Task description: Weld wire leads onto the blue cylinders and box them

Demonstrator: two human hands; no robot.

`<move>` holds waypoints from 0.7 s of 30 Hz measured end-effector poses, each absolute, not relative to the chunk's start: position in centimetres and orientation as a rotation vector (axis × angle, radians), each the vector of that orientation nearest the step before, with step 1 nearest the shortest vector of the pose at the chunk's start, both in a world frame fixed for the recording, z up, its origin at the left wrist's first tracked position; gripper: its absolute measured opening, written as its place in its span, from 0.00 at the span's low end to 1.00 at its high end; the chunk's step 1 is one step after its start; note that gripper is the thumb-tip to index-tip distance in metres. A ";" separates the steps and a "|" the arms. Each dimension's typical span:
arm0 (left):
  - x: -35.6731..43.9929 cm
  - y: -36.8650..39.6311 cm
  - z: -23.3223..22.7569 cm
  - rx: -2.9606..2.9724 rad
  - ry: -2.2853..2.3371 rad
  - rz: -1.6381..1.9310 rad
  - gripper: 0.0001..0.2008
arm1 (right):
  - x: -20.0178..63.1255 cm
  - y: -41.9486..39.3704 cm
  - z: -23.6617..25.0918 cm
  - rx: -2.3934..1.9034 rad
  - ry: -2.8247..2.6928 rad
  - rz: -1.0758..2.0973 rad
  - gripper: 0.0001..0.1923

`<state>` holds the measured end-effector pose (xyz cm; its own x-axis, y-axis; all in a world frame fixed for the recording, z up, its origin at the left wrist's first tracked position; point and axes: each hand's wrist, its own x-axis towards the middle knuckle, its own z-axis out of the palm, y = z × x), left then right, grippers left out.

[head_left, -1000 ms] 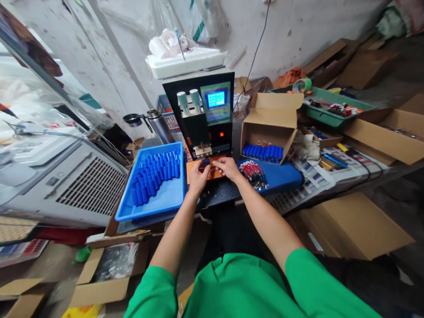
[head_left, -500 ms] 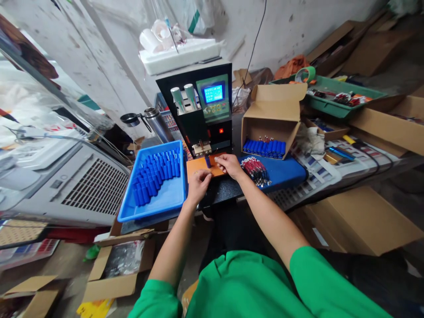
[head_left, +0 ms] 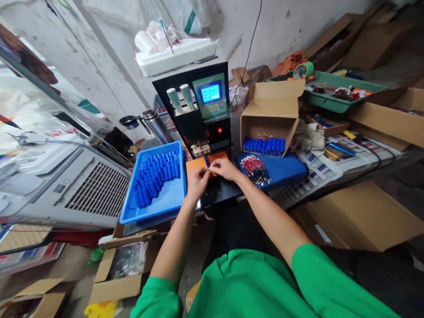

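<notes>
Left hand [head_left: 198, 180] and right hand [head_left: 225, 168] pinched together on something too small to make out, over the orange plate [head_left: 195, 164] before the black machine [head_left: 198, 110]. Blue tray [head_left: 159, 201] of blue cells [head_left: 154, 176] at left; open carton [head_left: 270, 117] with more at right. Cluttered desk [head_left: 221, 192], bare wall behind.

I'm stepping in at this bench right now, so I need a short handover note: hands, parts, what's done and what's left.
Left hand and right hand: fingertips meet over the orange pad below the black machine, pinching something too small to identify.
Blue tray, at left: loose blue cylinders.
Bundle of red-and-black wires: on the blue mat, at right.
Open box: a row of blue cylinders with metal ends.
Done and left: many cylinders sit in the tray.
</notes>
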<state>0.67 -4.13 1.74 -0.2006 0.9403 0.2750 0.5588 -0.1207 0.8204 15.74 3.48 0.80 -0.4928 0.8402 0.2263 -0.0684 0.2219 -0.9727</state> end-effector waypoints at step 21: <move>0.2 -2.5 -0.2 1.732 1.514 1.339 0.19 | 16.3 3.5 1.9 -0.787 -1.093 1.566 0.19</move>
